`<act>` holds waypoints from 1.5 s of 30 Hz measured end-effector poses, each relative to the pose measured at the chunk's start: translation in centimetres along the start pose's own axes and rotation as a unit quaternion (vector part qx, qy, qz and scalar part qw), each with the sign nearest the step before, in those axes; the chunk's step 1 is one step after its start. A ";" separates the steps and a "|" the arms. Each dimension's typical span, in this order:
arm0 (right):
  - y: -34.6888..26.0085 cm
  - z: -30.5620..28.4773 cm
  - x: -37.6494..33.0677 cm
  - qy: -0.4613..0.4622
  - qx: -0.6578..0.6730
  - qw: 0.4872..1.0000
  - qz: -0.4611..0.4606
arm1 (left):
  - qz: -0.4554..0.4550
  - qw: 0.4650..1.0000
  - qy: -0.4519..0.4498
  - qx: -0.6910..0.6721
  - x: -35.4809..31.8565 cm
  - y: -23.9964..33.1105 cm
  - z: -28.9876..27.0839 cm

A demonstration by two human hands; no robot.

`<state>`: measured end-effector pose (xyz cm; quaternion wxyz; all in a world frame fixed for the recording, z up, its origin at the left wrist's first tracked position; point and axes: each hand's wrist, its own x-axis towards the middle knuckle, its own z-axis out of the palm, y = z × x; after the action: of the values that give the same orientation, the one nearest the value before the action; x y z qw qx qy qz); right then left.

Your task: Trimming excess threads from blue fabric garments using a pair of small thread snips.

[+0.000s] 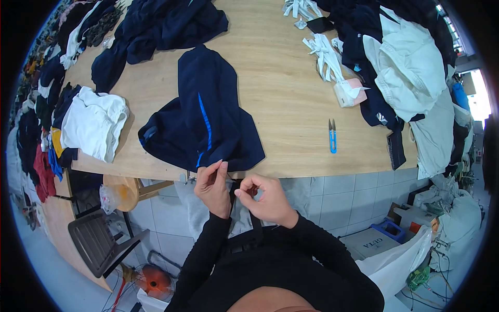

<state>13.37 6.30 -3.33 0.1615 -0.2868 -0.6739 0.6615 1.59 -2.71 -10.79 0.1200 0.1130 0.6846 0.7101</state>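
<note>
A navy blue garment (pixel 228 114) with a bright blue stripe lies folded near the table's front edge. My left hand (pixel 214 190) is at its lower edge, thumb and fingertips pinched together; anything between them is too small to make out. Just to its right, off the table's edge, my right hand (pixel 269 198) is curled with thumb and forefinger close together, and what it holds, if anything, cannot be made out. The two hands are apart. Blue-handled thread snips (pixel 332 138) lie on the table to the right.
On the wooden table (pixel 283 99), a white folded garment (pixel 93 122) sits left and dark clothes (pixel 171 26) lie behind. To the right are a tissue box (pixel 349 93), white strips (pixel 325 54) and piled white clothing (pixel 408 70). A grey chair (pixel 93 239) stands below left.
</note>
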 end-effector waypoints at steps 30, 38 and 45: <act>-1.0 -3.3 0.1 0.126 -0.127 0.982 -0.068 | -0.185 0.903 -0.183 -0.341 0.2 4.9 -2.8; -0.7 -1.0 1.3 0.098 -0.268 0.926 -0.248 | -0.141 0.935 -0.179 -0.272 -0.4 4.5 -3.3; -0.2 -0.8 1.9 0.125 -0.288 0.901 -0.299 | -0.120 0.954 -0.166 -0.217 -0.7 4.4 -3.1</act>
<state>12.30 8.07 -3.37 0.3455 -0.1860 -0.8631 0.3180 1.18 -6.00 -6.53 0.3380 0.1175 0.4931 0.7930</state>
